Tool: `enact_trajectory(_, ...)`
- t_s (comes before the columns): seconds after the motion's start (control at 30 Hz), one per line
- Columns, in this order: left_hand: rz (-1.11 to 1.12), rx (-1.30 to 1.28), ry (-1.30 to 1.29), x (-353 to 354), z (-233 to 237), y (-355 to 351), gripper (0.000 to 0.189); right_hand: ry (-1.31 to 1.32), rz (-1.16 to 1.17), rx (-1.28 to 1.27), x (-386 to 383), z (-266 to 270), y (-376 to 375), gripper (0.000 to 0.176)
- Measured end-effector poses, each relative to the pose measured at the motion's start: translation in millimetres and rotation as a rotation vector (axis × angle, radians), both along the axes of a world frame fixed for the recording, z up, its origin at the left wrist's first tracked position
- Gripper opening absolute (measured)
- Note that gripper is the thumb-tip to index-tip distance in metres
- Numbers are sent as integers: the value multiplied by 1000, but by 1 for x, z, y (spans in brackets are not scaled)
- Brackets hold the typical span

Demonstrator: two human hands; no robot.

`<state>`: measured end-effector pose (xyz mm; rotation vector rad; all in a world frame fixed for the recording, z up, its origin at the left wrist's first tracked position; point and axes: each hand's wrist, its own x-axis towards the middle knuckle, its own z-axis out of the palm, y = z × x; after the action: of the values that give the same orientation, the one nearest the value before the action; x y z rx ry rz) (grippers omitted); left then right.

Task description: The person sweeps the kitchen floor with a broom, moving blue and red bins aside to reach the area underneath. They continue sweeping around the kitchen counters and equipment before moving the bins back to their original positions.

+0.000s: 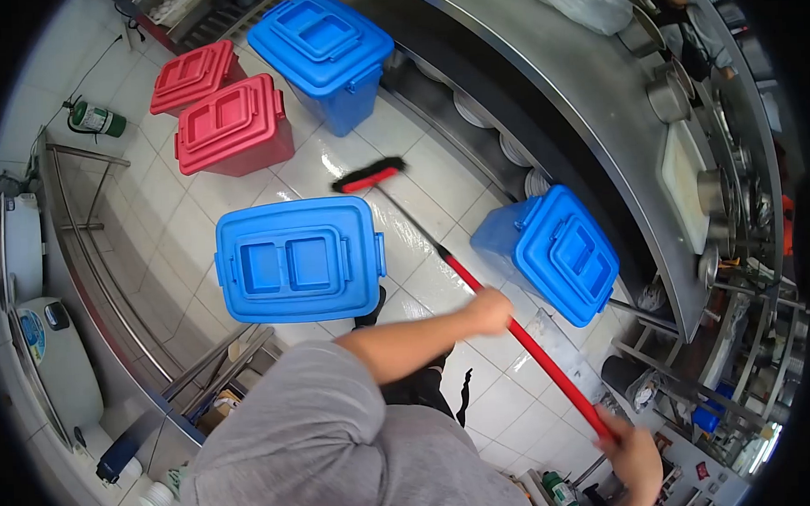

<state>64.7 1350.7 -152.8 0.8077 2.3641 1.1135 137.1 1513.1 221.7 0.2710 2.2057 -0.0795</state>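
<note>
Both hands clench the red broom (pixel 515 329): left hand (pixel 489 311) mid-handle, right hand (pixel 635 459) at its lower-right end. The brush head sits upper centre on wet tiles (pixel 420 177), in the open lane between two blue bins (pixel 298 259) (pixel 557 252)

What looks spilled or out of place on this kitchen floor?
The floor near the broom head shines wet, as if water lies on it. The right blue bin looks tilted, but the lens may cause that. The left hand and right hand hold the handle.
</note>
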Motion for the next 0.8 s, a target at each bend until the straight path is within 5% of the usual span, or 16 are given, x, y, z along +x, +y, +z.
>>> enact_trajectory(0.13, 292, -133, 126, -37, -92, -128, 10, 109, 403, -40, -56, -86, -81, 49)
enact_trajectory(0.3, 247, -286, 141, -52, -49, -96, 13, 131, 348, 65, -57, -52, -85, 49)
enact_trajectory(0.43, 24, -60, -69, -12, 6, -16, 14, 72, 167, 247, -21, 29, -67, 50)
enact_trajectory(0.53, -49, -21, -78, -17, 21, 7, 15, 92, 78, 283, -11, 32, -65, 52)
enact_trajectory(0.67, 104, -189, 4, -70, -71, -42, 16, 75, 81, 44, -11, -80, -76, 53)
enact_trajectory(0.73, 218, -269, 195, -79, -68, -78, 20, 1, 54, 97, -7, -123, -116, 53)
enact_trajectory(0.8, 123, -352, 121, -73, -71, -54, 22, 98, 45, -144, 6, -129, -57, 55)
